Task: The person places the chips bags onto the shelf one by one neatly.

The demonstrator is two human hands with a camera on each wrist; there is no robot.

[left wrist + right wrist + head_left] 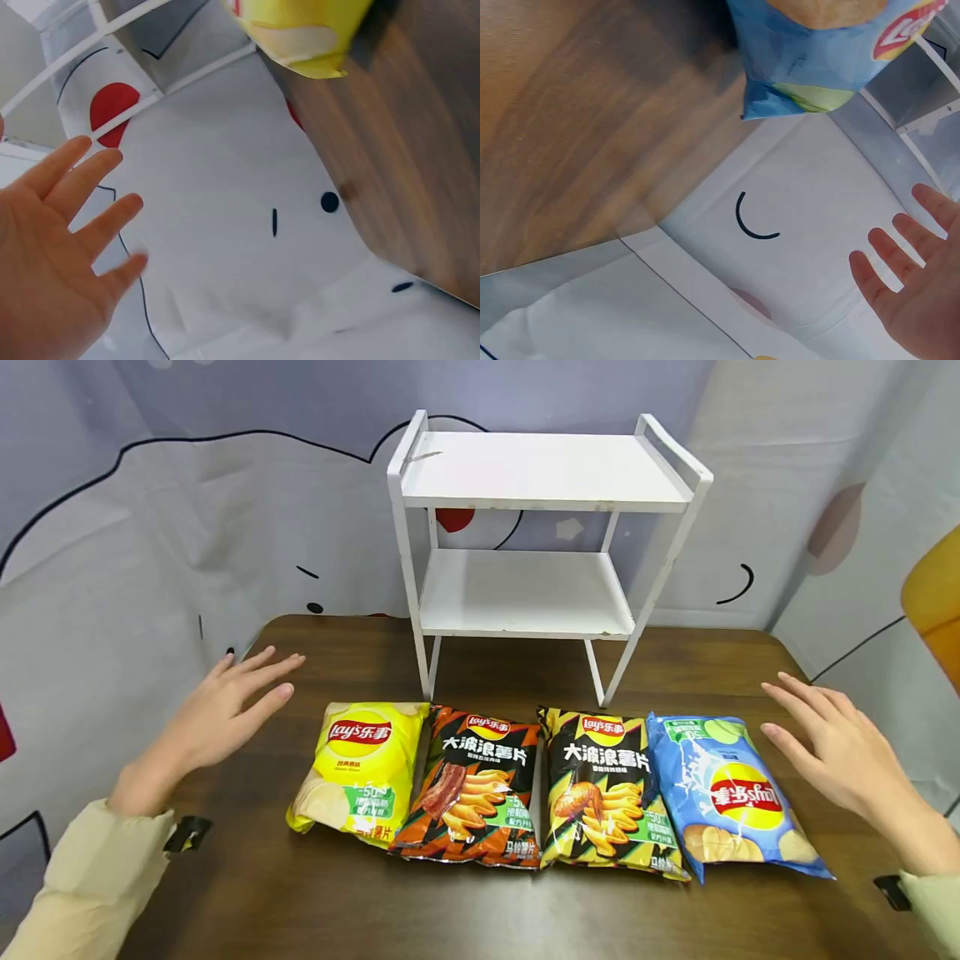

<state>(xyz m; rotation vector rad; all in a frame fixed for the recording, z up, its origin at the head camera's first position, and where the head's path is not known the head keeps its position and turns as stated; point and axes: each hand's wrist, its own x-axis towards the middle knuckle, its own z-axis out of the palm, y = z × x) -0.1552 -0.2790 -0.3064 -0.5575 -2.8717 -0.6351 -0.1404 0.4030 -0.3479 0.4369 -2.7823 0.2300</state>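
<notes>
Four is avoided here: several chip bags lie in a row on the brown table. At the left is a yellow chip bag, then a red-brown chip bag, a black and yellow chip bag, and a blue chip bag at the right end. My left hand hovers left of the yellow bag, fingers extended, holding nothing. On the other side my right hand hovers beside the blue bag, also with fingers spread and nothing held. Both wrist views show the fingers apart from the bags.
A white two-tier shelf stands at the back of the wooden table, behind the bags. Its top has raised side handles. Patterned grey fabric hangs behind and around the table.
</notes>
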